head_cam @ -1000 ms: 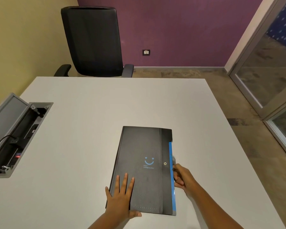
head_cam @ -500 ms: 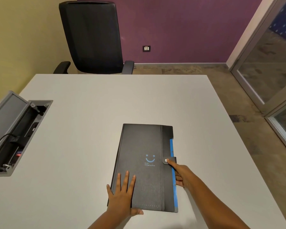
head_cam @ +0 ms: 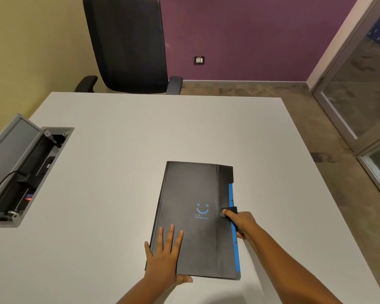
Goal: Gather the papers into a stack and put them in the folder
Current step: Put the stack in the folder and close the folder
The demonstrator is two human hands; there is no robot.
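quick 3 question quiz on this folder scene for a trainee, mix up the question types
1. True or false: the folder lies closed on the table.
2. Multiple choice: where does the left hand rest?
A. flat on the near left part of the cover
B. on the office chair
C. inside the open cable box
3. Fill in: a fingertip of the right hand presses the snap tab at the folder's ____ edge, next to the blue strip.

Key
1. true
2. A
3. right
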